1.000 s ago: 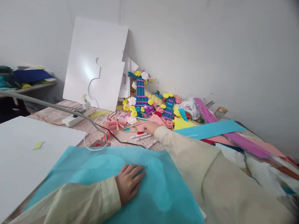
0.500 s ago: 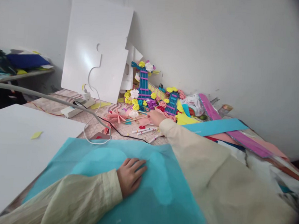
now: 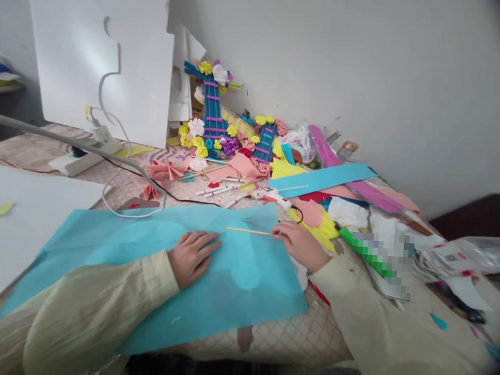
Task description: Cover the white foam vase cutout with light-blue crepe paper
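Note:
A thin wooden stick [image 3: 249, 231] is pinched in the fingers of my right hand [image 3: 299, 245]. It points left, over the right part of a light blue paper sheet [image 3: 224, 311]. My left hand [image 3: 192, 259] lies flat on that sheet with its fingers spread. Paler curved shapes show through the paper on both sides of my left hand; what lies beneath is hidden. Just beyond my right hand lies a white glue gun [image 3: 275, 198] with a dark cord.
Several white pens [image 3: 220, 191] and pink folded paper [image 3: 165, 170] lie behind the sheet. Farther back stand blue paper guitars [image 3: 213, 108] with paper flowers. A power strip [image 3: 85, 156] with a white cable sits left. A white board [image 3: 100, 57] leans on the wall.
My right hand has come back from the pile near the paper flowers to the sheet's right edge, now holding the stick. My left hand stays on the sheet. The view has turned right and down.

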Tool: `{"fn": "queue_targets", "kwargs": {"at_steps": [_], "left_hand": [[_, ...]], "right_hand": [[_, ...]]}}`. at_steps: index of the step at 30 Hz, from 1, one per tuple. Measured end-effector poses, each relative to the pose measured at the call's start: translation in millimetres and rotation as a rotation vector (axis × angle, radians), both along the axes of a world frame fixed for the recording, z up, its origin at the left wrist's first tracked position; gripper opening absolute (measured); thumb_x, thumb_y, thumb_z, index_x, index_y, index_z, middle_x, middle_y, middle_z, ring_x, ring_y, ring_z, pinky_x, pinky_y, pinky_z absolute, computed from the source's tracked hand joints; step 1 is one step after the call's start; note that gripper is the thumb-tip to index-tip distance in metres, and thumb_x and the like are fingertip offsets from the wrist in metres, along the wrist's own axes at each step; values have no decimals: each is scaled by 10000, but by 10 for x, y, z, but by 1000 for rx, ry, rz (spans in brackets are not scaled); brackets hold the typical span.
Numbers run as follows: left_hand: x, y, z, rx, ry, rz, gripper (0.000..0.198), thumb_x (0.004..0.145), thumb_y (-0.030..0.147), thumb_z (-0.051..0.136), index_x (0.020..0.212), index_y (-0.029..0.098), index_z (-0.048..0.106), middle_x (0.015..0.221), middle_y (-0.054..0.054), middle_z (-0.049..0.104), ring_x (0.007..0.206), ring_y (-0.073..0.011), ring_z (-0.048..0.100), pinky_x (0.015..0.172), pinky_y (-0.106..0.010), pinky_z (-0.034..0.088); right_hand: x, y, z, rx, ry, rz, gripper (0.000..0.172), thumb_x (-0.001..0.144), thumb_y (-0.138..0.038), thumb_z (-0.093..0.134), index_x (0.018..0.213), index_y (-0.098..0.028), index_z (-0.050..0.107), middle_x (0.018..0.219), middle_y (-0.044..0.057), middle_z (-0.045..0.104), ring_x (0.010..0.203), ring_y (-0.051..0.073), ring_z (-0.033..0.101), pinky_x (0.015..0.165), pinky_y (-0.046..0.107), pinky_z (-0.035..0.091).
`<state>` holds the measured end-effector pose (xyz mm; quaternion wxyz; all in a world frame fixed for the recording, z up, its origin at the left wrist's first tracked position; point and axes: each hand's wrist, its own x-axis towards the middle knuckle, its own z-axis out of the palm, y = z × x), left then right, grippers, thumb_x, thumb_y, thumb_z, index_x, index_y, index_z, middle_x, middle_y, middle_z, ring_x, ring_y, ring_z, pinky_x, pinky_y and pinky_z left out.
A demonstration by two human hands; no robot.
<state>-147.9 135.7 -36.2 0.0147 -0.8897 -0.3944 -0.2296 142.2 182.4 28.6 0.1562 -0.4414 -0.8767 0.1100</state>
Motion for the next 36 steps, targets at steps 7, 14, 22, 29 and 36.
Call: {"fn": "queue_targets", "kwargs": {"at_steps": [7,14,22,29,36], "left_hand": [[6,3,24,-1,4,8,340,842,217,343,1118,176,538,1190,-83,536,1019,-235,467,828,-407,371],[0,7,15,-11,9,5,344,841,218,348,1134,186,525,1189,-81,537,1024,-236,470,821,-405,378],[1,9,24,-7,4,0,342,845,234,343,1122,191,539,1183,-87,538,1026,-232,469,822,-405,386],[6,10,33,-11,8,-5,343,849,235,335,1124,188,536,1189,-83,538,1022,-234,469,812,-409,382],[6,9,42,-18,14,1,341,849,230,341,1126,177,532,1194,-83,535,1022,-239,467,821,-408,373]], "right_hand": [[107,281,-248,53,21,-78,161,785,-87,460,771,-161,602,822,82,612,819,213,539,747,353,421],[239,282,-317,17,43,-46,170,740,-56,501,700,-180,610,761,45,620,769,186,550,723,320,428],[332,329,-331,7,68,-100,158,727,-75,505,723,-169,631,792,63,647,759,189,570,703,320,437],[442,325,-287,-20,32,-36,139,734,-111,524,711,-173,647,747,49,655,719,180,575,691,305,427],[491,285,-260,-30,-9,-19,136,734,-109,540,697,-189,644,766,31,672,781,191,579,777,348,365]]}}
